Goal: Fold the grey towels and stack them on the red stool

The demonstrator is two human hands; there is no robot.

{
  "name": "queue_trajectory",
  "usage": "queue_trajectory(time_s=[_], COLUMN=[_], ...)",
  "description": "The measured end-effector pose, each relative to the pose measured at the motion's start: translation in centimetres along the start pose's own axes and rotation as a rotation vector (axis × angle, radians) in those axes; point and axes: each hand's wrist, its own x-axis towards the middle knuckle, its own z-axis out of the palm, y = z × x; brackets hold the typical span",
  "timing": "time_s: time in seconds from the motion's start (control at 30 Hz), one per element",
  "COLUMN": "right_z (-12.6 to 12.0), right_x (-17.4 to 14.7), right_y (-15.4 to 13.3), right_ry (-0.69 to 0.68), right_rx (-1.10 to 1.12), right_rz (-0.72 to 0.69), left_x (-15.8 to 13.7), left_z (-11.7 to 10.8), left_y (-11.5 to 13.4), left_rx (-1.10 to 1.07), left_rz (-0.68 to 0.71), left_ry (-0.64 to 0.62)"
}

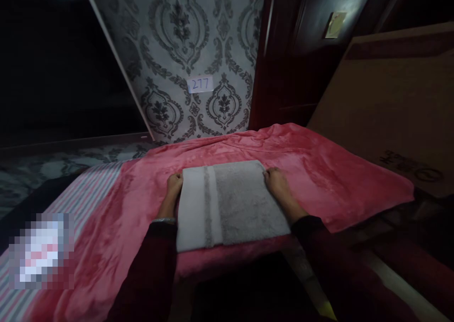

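A grey and white towel (248,204) lies flat, folded into a rough rectangle, on a pink plush blanket (312,170). Its left part is white with a grey stripe, and its right part is grey. At the towel's left edge, near the far corner, my left hand (174,185) is closed with its fingers curled on the edge. My right hand (276,182) pinches the opposite edge, also toward the far corner. Some fingertips of both hands are hidden from view.
Striped cloth (85,189) shows to the left of the blanket, with a blurred-out patch (41,251) over it. A large dark screen (64,66) stands behind on the left. To the right leans a big cardboard box (386,104). A card marked 277 (200,83) is on the patterned wall.
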Motion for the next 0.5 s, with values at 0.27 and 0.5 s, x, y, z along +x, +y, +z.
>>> queue_trajectory(time_s=[0.27, 0.5], right_z=[-0.3, 0.7], right_x=[-5.1, -4.8], right_y=[2.0, 2.6], right_ry=[-0.033, -0.004], right_rx=[-0.142, -0.081], right_rz=[-0.057, -0.055], left_x=[-5.2, -8.3], left_z=[-1.8, -2.7], left_y=[-0.8, -1.9], left_rx=[-0.089, -0.175], left_rz=[-0.02, -0.056], left_ry=[-0.119, -0.163])
